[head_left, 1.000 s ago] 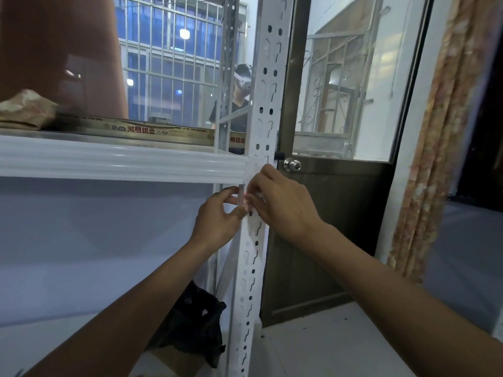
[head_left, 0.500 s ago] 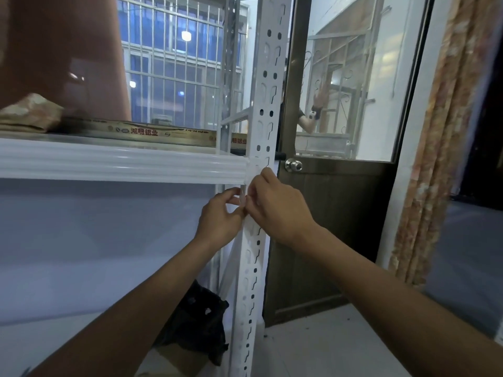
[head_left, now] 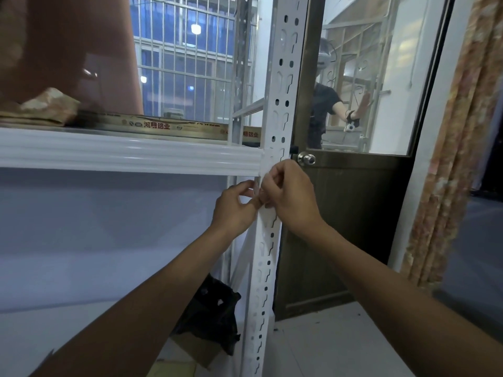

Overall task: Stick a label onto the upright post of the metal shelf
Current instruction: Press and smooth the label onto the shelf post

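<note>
A white perforated upright post (head_left: 280,85) of the metal shelf runs from top to bottom through the middle of the view. A pale label (head_left: 263,177) lies against the post just below the white shelf beam (head_left: 130,153); most of it is hidden by my fingers. My right hand (head_left: 290,195) has its fingers bent on the post's front face at the label. My left hand (head_left: 234,206) pinches at the post's left edge, its fingertips touching my right hand's.
A dark door (head_left: 351,213) with a round metal knob (head_left: 306,159) stands right behind the post. Through its glass a person (head_left: 324,112) is visible. A long printed box (head_left: 174,126) lies on the shelf. A black bag (head_left: 212,314) sits low behind the post. A patterned curtain (head_left: 449,148) hangs on the right.
Both hands stay at the same spot on the post; my right fingers have curled in more over the label. The view has shifted slightly.
</note>
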